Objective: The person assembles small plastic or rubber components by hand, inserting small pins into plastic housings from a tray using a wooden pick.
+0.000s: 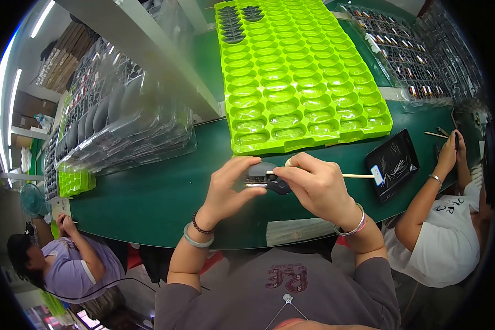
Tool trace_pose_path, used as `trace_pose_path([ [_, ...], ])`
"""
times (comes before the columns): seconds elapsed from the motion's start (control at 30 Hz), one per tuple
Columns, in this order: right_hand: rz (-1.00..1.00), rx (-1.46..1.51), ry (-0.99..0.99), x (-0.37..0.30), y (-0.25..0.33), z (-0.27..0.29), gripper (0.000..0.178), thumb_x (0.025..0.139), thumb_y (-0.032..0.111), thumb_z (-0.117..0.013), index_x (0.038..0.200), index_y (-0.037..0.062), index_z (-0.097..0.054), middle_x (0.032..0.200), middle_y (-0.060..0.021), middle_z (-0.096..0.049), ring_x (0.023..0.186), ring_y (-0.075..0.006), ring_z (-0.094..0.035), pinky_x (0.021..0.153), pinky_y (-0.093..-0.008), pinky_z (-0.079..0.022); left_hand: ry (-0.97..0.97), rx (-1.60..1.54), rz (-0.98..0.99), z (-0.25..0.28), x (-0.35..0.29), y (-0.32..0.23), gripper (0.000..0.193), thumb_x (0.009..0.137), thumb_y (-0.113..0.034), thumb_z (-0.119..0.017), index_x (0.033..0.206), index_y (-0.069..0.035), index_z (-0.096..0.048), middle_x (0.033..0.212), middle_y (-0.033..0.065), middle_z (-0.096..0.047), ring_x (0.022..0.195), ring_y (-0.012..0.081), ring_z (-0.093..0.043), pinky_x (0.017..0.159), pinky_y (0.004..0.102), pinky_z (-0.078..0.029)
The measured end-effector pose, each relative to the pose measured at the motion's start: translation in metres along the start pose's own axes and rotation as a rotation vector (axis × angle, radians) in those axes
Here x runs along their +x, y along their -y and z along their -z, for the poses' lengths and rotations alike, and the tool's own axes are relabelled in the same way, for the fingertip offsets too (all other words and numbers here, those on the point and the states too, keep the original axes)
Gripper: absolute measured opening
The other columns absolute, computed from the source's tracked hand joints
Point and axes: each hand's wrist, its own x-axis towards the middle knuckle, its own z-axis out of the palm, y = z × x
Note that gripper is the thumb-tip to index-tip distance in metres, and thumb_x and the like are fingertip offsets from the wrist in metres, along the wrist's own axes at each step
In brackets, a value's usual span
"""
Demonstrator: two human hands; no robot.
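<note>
One small dark grey and black device sits in the head view between the person's two hands, just above the green surface and near its edge. The left hand has its grip clamped on the device's left end, thumb below and fingers above. The right hand has its grip together on a thin pale stick, whose near tip lies at the device's upper part; whether the tip touches it is too small to tell. The stick's other end reaches right, toward a white label on a black tray that holds thin metallic pieces.

Beyond the hands lies a large lime-green tray with rows of oval compartments; dark oval pieces fill some at its far left corner. To the left stand stacked clear plastic trays with dark rounded parts in them. A flat greyish strip lies at the surface's near edge. A co-worker in a white shirt sits at the right, and another in a purple shirt at the left.
</note>
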Motion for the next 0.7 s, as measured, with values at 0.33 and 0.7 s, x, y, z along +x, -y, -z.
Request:
trace_pose_path([
  [0.33,-0.030,0.086,0.066,0.000,-0.009,-0.006,0.013,0.073,0.000,-0.065,0.086,0.0030,-0.066,0.084,-0.0102,-0.066,0.069,-0.0273,-0.065,0.056,-0.0314,-0.050,0.065,0.118,-0.023,0.000,0.000,-0.005,0.052,0.067,-0.018,-0.079,0.111,-0.001,-0.058,0.100,0.0150,-0.062,0.086,0.0271,-0.062,0.075,0.0322,-0.051],
  [0.7,-0.123,0.216,0.093,-0.001,-0.014,-0.012,0.010,0.077,-0.002,-0.063,0.087,0.0009,-0.064,0.087,-0.0120,-0.066,0.074,-0.0265,-0.066,0.059,-0.0304,-0.051,0.063,0.144,-0.043,-0.001,0.000,-0.004,0.050,0.069,-0.019,-0.078,0.110,-0.001,-0.057,0.098,0.0149,-0.061,0.084,0.0268,-0.062,0.073,0.0320,-0.051],
])
